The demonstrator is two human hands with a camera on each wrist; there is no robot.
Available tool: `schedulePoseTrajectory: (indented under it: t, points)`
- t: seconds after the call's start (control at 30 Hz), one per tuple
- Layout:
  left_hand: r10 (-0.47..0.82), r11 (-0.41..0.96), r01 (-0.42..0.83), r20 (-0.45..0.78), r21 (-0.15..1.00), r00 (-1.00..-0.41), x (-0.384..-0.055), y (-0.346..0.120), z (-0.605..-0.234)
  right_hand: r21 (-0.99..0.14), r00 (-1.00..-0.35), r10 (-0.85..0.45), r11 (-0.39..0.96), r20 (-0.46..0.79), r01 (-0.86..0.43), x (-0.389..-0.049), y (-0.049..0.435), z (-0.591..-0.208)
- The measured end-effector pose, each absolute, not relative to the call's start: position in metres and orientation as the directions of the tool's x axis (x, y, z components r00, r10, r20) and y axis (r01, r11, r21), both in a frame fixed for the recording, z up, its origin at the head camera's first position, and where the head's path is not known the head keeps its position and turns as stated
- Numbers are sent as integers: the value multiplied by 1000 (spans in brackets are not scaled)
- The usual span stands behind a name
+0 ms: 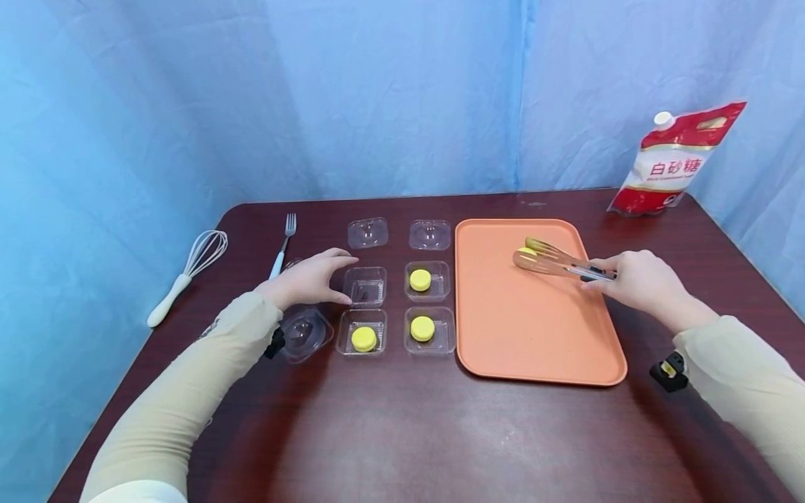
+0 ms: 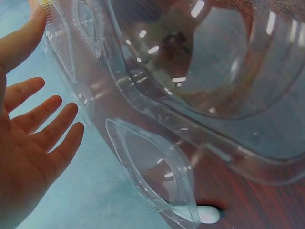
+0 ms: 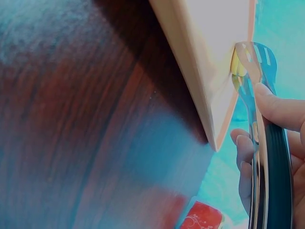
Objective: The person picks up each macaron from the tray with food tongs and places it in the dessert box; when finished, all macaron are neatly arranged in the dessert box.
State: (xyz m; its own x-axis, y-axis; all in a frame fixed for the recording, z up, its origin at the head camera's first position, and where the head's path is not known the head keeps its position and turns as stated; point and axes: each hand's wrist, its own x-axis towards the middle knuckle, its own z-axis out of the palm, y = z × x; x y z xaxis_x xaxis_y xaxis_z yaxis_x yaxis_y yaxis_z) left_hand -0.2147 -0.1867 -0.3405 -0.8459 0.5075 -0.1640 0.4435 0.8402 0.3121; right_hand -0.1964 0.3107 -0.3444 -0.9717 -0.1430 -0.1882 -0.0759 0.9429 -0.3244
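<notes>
My right hand point(image 1: 638, 279) grips metal tongs point(image 1: 560, 262) over the orange tray point(image 1: 534, 342). Between the tong heads is a round yellow macaron-like piece point(image 1: 527, 251); the right wrist view shows its yellow side point(image 3: 236, 64) partly covered by the slotted heads. My left hand point(image 1: 311, 279) has its fingers spread beside a clear plastic box point(image 1: 366, 286) with nothing in it, thumb and fingertips right at the rim. Nearby, three similar boxes point(image 1: 349, 342) each hold one yellow piece point(image 1: 363, 339).
Clear domed lids point(image 1: 367, 232) lie behind the boxes, and more lids point(image 1: 305, 334) lie under my left forearm. A fork point(image 1: 284, 244) and a whisk point(image 1: 189, 276) are at the left. At the back right stands a red-and-white sugar pouch point(image 1: 669, 164). Blue curtains surround the table.
</notes>
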Motion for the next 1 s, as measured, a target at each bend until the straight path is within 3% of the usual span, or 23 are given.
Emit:
schedulePoseTrajectory:
  t: [0.7,1.0]
  points:
    - [538,834,464,-253,297,-804,-220,-179,-345,-333,-971,-129,941,-203,-56,-196,306,-344]
    - [539,832,460,-252,310,-804,-222,-177,-349,-294,-978,-151,950,-146,-103,-196,302,-345]
